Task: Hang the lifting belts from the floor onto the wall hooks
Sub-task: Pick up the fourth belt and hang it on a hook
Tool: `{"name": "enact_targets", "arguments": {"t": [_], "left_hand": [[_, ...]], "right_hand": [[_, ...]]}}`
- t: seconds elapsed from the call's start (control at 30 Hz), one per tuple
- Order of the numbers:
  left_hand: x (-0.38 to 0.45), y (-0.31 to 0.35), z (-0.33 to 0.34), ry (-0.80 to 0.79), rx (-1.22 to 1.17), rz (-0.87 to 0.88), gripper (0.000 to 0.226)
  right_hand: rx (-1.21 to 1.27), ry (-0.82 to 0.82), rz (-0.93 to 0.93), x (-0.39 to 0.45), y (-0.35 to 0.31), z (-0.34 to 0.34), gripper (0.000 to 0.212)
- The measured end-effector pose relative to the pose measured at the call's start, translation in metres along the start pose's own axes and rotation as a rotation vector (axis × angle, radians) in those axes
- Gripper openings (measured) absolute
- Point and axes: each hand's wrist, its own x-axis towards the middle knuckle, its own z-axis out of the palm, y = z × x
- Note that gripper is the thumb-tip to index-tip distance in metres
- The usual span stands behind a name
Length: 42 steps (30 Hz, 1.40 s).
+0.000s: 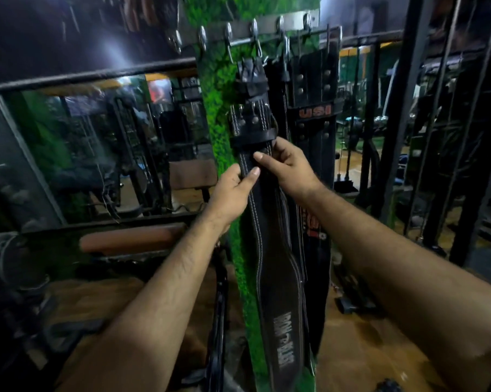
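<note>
Both the left hand (pixel 233 185) and right hand (pixel 283 165) pinch the hanging black stitched leather belt (pixel 269 250); settle it straight below its steel wall hook (pixel 255 31) before letting go

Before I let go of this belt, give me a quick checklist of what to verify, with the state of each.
1. Front belt hangs from a hook: cannot tell, its top is blurred.
2. Left hand holds the belt: ok.
3. Right hand holds the belt: ok.
4. Belt hangs straight down the green pillar: ok.
5. Free hooks remain to the left: ok.
6. USI belt alongside stays hung: ok.
</note>
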Motion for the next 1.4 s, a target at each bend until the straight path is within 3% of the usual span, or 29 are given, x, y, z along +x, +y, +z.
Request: {"name": "enact_targets", "arguments": {"t": [0.1,0.2,0.37,0.43,0.47,0.57,0.7,0.77,0.9,0.97,1.07,1.2,1.27,1.3,1.4], "left_hand": [[0.020,0.016,0.008,-0.031,-0.110,0.036,0.014],[0.032,0.023,0.017,0.048,-0.243,0.029,0.018],[0.013,-0.031,0.041,0.061,-0.095,-0.074,0.010],[0.001,-0.073,0.047,0.038,-0.007,-0.160,0.048],[-0.009,-0.077,0.047,0.006,0.009,-0.201,0.057],[-0.028,-0.065,0.036,-0.104,0.044,-0.279,0.028],[0.002,-0.033,0.015,-0.044,-0.028,-0.276,0.044],[0.025,0.001,0.008,0.027,-0.109,-0.181,0.025],[0.040,0.027,0.017,0.079,-0.272,-0.028,0.009],[0.023,0.009,0.026,0.062,-0.220,-0.052,0.027],[-0.009,-0.032,0.035,-0.016,-0.051,-0.236,0.067],[-0.028,-0.067,0.027,-0.120,0.245,-0.304,0.057],[-0.022,-0.055,0.019,-0.182,0.204,-0.309,0.035],[-0.016,-0.043,0.014,-0.202,0.138,-0.298,0.037],[0.014,0.003,-0.004,0.002,-0.039,-0.233,0.054]], "right_hand": [[0.004,0.109,-0.079,0.036,-0.015,0.002,0.010],[0.020,0.274,-0.119,0.066,-0.022,0.007,0.021],[0.039,0.351,-0.105,0.086,-0.018,0.001,0.008],[0.022,0.381,-0.068,0.086,-0.008,0.001,0.009],[0.021,0.401,-0.048,0.084,-0.004,0.001,0.013],[0.062,0.443,-0.010,0.077,-0.002,0.000,0.017],[0.119,0.434,-0.014,0.077,-0.007,-0.003,0.014],[0.136,0.386,-0.024,0.074,-0.005,0.002,0.013],[0.195,0.366,-0.027,0.075,-0.009,0.006,0.009],[0.224,0.381,-0.015,0.076,-0.011,0.002,0.009],[0.249,0.435,0.021,0.073,-0.010,0.001,0.011],[0.305,0.447,0.082,0.068,-0.011,0.008,0.015],[0.311,0.415,0.094,0.067,-0.015,0.012,0.017],[0.310,0.399,0.093,0.067,-0.016,0.013,0.019],[0.284,0.344,0.084,0.066,-0.018,0.013,0.019]]}}
